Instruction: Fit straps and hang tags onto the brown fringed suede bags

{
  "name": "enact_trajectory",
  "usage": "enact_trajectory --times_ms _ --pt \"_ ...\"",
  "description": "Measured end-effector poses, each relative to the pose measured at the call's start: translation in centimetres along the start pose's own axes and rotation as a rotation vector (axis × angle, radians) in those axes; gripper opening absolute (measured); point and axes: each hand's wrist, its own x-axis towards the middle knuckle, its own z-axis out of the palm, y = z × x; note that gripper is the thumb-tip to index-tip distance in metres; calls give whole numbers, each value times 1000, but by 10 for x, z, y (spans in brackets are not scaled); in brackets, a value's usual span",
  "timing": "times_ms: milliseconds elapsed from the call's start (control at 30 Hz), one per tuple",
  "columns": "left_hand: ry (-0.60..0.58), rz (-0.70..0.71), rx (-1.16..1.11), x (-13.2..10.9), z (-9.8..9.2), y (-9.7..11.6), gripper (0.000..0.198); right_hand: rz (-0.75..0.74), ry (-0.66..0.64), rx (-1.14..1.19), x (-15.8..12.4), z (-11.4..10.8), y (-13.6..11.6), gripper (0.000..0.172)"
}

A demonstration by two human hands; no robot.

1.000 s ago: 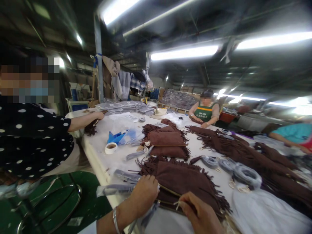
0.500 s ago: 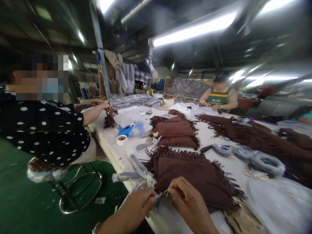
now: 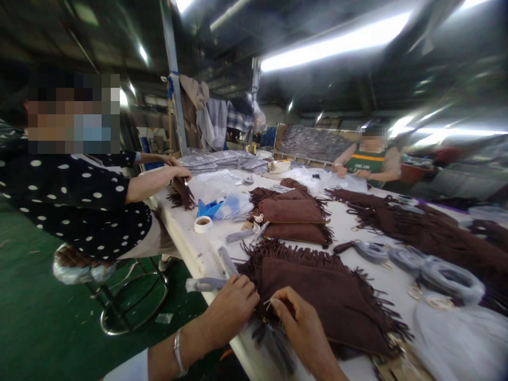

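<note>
A brown fringed bag (image 3: 317, 296) lies flat on the white table (image 3: 180, 225) right in front of me. My left hand (image 3: 234, 299) is closed at the bag's near left corner; what its fingers hold is hidden. My right hand (image 3: 296, 320) pinches a thin pale cord or tie (image 3: 268, 304) over the bag's near edge. Below the hands, dark strips in clear plastic (image 3: 273, 344) hang by the table edge. A wrapped grey strap (image 3: 210, 284) lies left of my left hand.
More brown bags (image 3: 293, 211) are stacked beyond. A tape roll (image 3: 202, 224), coiled wrapped straps (image 3: 452, 278) and clear plastic (image 3: 460, 338) lie around. A person in a dotted top (image 3: 79, 196) sits left, handling a fringed piece; another in a green apron (image 3: 367, 161) handles plastic across the table.
My left hand has moved up and forward onto the bag's corner, showing more forearm and a bracelet. The dark strips in plastic now show below. The view has shifted slightly left.
</note>
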Motion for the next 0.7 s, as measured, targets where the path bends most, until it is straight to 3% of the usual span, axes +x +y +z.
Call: enact_trajectory --times_ms 100,300,533,700 --pt "-18 32 40 0 -7 -5 7 -40 3 -16 3 4 -4 19" --pt "-108 -83 -143 -8 -10 -22 14 -94 -33 -57 8 15 -8 16" --pt "-25 -150 -387 -21 -7 -27 23 -93 -28 -71 16 26 -13 16" --pt "-27 -216 -367 -23 -4 -32 10 -118 -14 -144 19 37 -10 15"
